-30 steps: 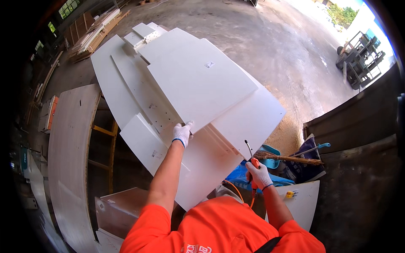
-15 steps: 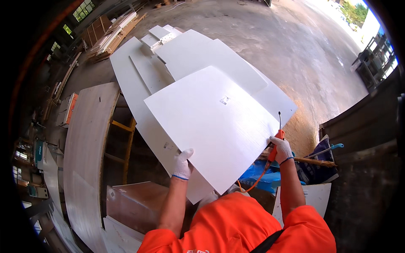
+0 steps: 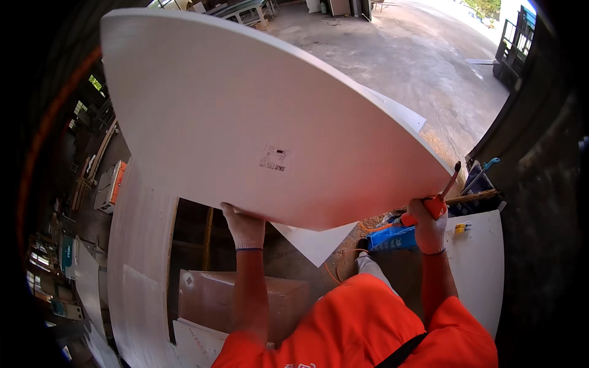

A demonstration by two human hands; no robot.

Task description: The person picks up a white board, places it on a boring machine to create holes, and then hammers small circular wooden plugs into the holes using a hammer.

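A large white panel (image 3: 245, 110) is raised and tilted in front of me, its broad face with a small printed label (image 3: 273, 158) turned toward me. At its lower left edge my left hand (image 3: 246, 229), in a white knit glove, grips the board; the fingers behind it are hidden. My gloved right hand (image 3: 428, 232) is closed round an orange air blow gun (image 3: 434, 207) at the panel's right corner, the thin nozzle pointing up. That hand also touches the panel's edge. Below the raised board, the corner of another white panel (image 3: 319, 245) shows.
A long pale board (image 3: 138, 257) lies to the left, beside a brown box (image 3: 245, 297). At right are a blue plastic bag (image 3: 392, 238), a leaning white sheet (image 3: 475, 264) and a blue-handled tool (image 3: 489, 164). An orange hose (image 3: 331, 274) trails near my feet.
The white panel has come up off the stack and tilted upright, hiding most of the boards behind it. Both hands still hold its edge, and the blow gun stays in my right hand.
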